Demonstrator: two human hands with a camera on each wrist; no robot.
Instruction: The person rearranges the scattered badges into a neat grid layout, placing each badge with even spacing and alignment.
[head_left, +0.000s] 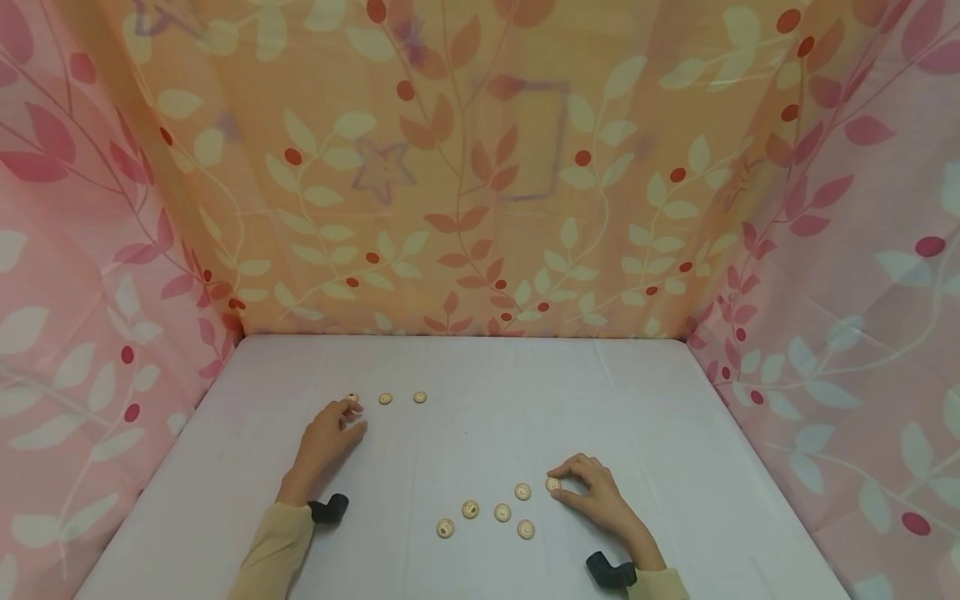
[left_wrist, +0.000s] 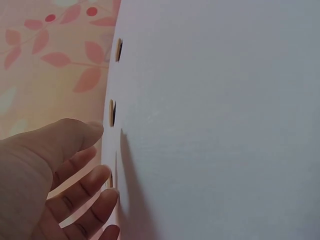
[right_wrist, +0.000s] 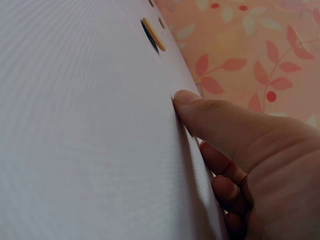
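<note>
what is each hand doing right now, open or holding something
Left hand: open, right by the leftmost disc; contact can't be told.
Right hand: closed, pinching the rightmost disc.

You have nine round wooden discs in all: three far discs (head_left: pixel 385 399) in a row, one of them partly hidden, five near discs (head_left: pixel 502 512) in a loose cluster, and one pinched disc (head_left: pixel 553 484) in your right grip (head_left: pixel 597 497). With your left grip (head_left: pixel 328 439), that makes two grips. You also have two beige sleeves (head_left: pixel 273 550), two black wrist pieces (head_left: pixel 328 509), one white counter (head_left: pixel 480 442), one orange cloth wall (head_left: pixel 337 75) and two pink cloth walls (head_left: pixel 862 300).
</note>
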